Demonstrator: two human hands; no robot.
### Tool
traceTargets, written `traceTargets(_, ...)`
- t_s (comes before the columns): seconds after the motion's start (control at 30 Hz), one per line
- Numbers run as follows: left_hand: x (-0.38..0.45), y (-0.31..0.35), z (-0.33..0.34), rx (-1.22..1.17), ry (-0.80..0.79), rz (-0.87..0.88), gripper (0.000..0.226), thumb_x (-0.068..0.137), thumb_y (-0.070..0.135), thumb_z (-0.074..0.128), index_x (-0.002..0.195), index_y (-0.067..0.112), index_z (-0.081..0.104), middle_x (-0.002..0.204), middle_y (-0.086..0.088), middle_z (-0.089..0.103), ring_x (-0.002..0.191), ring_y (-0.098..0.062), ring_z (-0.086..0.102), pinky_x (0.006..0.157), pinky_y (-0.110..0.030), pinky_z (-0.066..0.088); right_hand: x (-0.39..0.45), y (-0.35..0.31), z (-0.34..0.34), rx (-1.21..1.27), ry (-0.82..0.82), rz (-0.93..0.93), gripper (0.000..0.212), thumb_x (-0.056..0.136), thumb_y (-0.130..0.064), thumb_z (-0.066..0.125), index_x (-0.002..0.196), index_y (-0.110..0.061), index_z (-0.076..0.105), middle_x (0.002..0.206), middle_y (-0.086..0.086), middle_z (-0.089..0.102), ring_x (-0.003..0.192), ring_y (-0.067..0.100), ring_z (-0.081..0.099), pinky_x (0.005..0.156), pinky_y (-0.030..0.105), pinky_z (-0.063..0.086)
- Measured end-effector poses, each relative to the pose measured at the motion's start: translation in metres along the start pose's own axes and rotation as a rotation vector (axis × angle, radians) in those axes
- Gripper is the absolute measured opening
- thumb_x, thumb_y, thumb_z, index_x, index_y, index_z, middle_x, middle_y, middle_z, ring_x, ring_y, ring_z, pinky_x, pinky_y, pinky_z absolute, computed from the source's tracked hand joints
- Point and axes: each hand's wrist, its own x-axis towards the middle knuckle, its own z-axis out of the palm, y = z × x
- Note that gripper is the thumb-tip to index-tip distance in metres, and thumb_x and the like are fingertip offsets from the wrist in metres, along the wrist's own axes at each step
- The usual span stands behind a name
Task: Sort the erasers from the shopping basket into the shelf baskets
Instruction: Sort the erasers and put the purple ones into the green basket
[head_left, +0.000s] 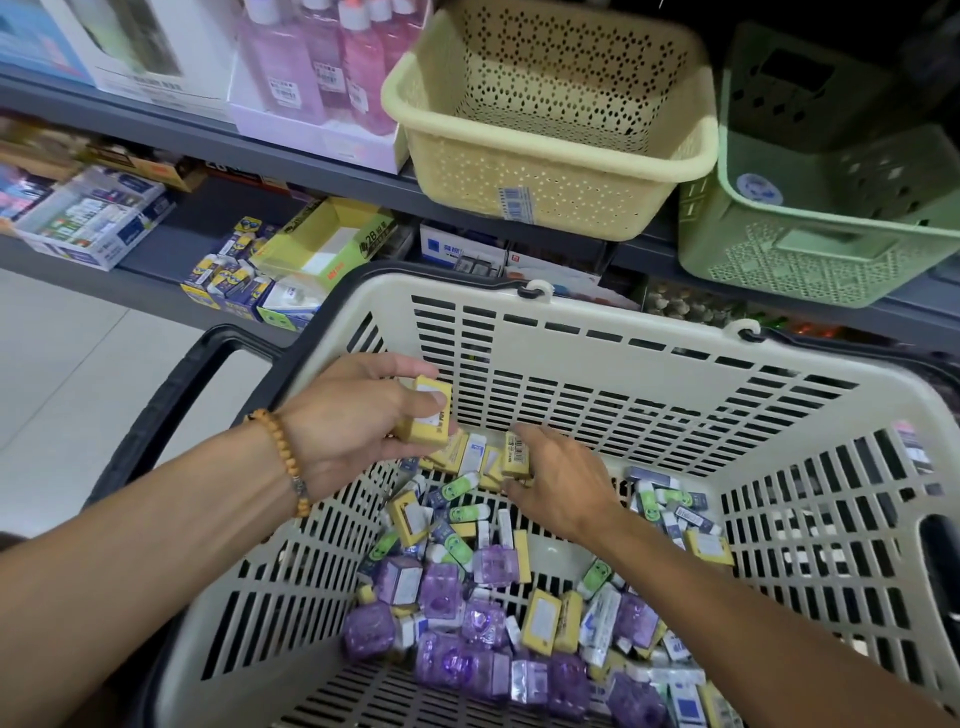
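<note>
Left hand (358, 415) clamped on yellow erasers (428, 413) over shopping basket (597, 332), right hand (558, 480) pinching another yellow eraser (517, 454) near far wall, cream basket (550, 171) and green basket (810, 249) on shelf edge above

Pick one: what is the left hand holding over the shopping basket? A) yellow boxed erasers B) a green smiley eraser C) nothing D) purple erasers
A: the left hand grips a small stack of yellow boxed erasers above the shopping basket, while the right hand pinches another yellow eraser low inside it.
</note>
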Motion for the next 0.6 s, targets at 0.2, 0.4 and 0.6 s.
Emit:
traceTargets(0.2,0.001,0.001,-0.005,-0.004,0.02,0.019,0.031,0.087,-0.005,0.061,0.114,0.01,0.06,0.114,-0.02,0.066,0.09,-0.028,0.072,0.063,-0.029,0.058,0.018,-0.023,-0.001,0.254,-0.045,0.02,0.03,0.083,-0.021,0.075,0.108,-0.018,0.059,0.09,-0.001,0.07,0.078,0.016,0.066,0.068,0.035,0.058)
traceTargets(0.4,0.002,-0.002,-0.003,-0.003,0.049,0.014,0.039,0.086,-0.005,0.062,0.123,0.005,0.056,0.114,-0.012,0.067,0.101,-0.031,0.068,0.072,-0.033,0.056,0.008,-0.017,-0.003,0.157,0.045,-0.025,0.032,0.092,-0.019,0.061,0.124,-0.015,0.06,0.117,-0.001,0.057,0.104,0.018,0.058,0.081,0.023,0.045)
traceTargets(0.6,0.001,-0.003,0.0,0.007,0.046,-0.008,0.04,0.083,-0.004,0.066,0.121,0.007,0.057,0.113,-0.018,0.067,0.096,-0.029,0.07,0.069,-0.031,0.059,0.001,-0.015,0.0,0.173,0.002,0.077,0.036,0.092,-0.022,0.064,0.127,-0.014,0.058,0.11,0.004,0.067,0.098,0.024,0.065,0.08,0.033,0.054)
